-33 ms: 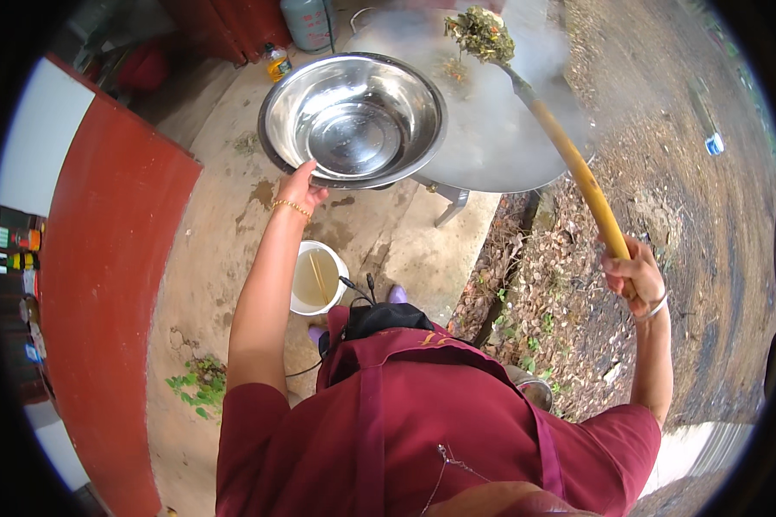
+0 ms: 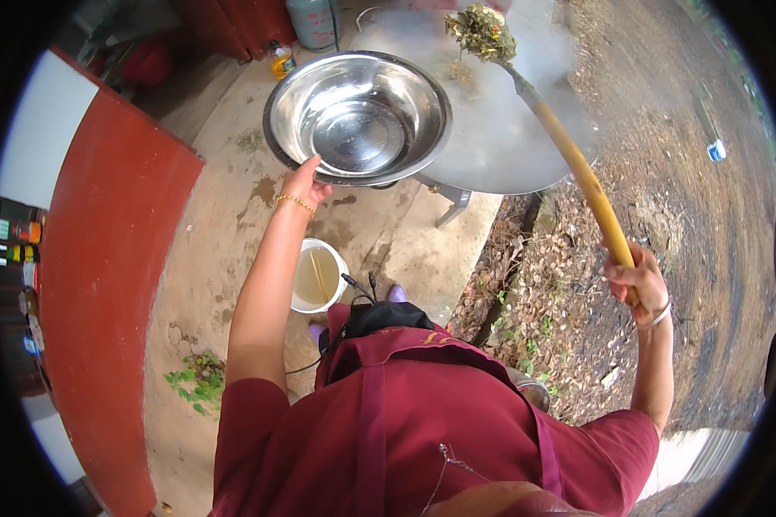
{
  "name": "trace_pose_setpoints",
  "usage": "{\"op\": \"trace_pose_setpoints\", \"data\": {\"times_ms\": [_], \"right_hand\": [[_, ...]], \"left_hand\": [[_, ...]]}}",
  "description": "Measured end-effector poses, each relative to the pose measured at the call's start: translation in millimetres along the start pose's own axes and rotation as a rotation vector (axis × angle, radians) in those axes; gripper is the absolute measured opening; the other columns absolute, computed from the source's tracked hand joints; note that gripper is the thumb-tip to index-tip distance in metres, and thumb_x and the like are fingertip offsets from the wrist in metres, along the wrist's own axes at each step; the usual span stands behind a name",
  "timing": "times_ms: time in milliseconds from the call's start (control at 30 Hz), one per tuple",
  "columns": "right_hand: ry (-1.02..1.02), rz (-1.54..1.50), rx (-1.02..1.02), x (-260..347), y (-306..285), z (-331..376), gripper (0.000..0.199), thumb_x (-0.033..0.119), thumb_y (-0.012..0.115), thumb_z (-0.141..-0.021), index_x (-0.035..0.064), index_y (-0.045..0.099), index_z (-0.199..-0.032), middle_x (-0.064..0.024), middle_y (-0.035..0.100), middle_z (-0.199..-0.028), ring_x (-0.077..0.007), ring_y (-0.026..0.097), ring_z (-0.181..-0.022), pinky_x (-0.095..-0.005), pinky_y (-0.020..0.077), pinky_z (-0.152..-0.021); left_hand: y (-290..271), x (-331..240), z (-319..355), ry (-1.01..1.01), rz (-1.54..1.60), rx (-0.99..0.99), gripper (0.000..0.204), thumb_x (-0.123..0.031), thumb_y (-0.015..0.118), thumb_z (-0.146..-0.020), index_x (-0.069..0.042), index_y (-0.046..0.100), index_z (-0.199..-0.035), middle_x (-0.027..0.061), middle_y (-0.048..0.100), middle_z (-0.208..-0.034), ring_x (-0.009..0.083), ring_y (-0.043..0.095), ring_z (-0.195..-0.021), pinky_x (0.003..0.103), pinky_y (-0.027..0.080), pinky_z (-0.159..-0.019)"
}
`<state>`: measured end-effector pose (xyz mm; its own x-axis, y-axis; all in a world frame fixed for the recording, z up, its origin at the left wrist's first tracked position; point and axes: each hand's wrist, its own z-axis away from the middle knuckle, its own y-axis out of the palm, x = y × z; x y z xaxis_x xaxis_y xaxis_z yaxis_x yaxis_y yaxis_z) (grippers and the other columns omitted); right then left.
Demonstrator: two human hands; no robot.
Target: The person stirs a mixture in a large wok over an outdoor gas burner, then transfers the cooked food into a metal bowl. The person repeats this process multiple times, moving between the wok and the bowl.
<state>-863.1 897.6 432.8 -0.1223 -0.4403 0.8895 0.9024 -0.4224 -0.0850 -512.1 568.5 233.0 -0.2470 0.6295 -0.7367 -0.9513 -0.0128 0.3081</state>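
Note:
My left hand (image 2: 304, 184) grips the near rim of a wide, shiny metal basin (image 2: 358, 121), thumb over the edge and fingers beneath. Nothing lies in the basin beyond a few wet-looking spots. In my right hand (image 2: 636, 280) is the lower end of a long yellowish wooden handle, part of a ladle or shovel (image 2: 582, 168). A heap of chopped, cooked-looking greens (image 2: 481, 33) covers its head, so its exact shape is hidden. Beneath and beyond both is a large round wok (image 2: 500, 168), blurred by steam.
A white bucket (image 2: 341, 297) of cloudy liquid with sticks in it stands by my feet. Behind the basin are a bottle of yellow liquid (image 2: 281, 62) and a grey-blue gas cylinder (image 2: 313, 24). A red wall (image 2: 103, 284) runs along the left; leaf-strewn ground (image 2: 543, 293) lies right.
The basin appears very slightly farther right in the picture, along with the background. Both hands keep their grips, and the loaded head stays above the wok.

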Motion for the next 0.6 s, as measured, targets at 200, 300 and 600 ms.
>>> {"op": "trace_pose_setpoints", "data": {"times_ms": [200,300,600], "right_hand": [[0.067,-0.01,0.071,11.9,21.3,32.9,0.043,-0.01,0.056,-0.057,-0.0052,0.05,-0.099,-0.0042,0.05,-0.057,-0.0072,0.041,-0.036,-0.0186,0.0291,-0.032],[0.114,-0.032,0.2,7.6,41.0,35.0,0.04,-0.009,0.06,-0.059,-0.0066,0.05,-0.097,-0.0045,0.051,-0.058,-0.0076,0.042,-0.037,-0.0186,0.0305,-0.032],[0.058,0.459,0.154,31.2,92.0,14.9,0.048,-0.003,0.063,-0.063,-0.0086,0.049,-0.108,-0.003,0.054,-0.062,-0.0078,0.047,-0.046,-0.0207,0.0379,-0.041]], "left_hand": [[12.8,-3.3,-0.3,0.068,-0.033,-0.012,0.031,-0.034,0.05,-0.085,-0.003,0.051,-0.085,0.0085,0.057,-0.063,0.0172,0.052,-0.042,0.026,0.037,-0.033],[15.7,-2.5,-3.5,0.076,-0.082,-0.029,0.034,-0.036,0.049,-0.085,-0.002,0.05,-0.085,0.0094,0.057,-0.062,0.0177,0.052,-0.04,0.025,0.036,-0.031],[15.1,-9.2,-7.3,0.107,-0.097,-0.036,0.034,-0.031,0.051,-0.084,0.002,0.049,-0.083,0.0112,0.056,-0.059,0.0183,0.051,-0.039,0.025,0.034,-0.029]]}}
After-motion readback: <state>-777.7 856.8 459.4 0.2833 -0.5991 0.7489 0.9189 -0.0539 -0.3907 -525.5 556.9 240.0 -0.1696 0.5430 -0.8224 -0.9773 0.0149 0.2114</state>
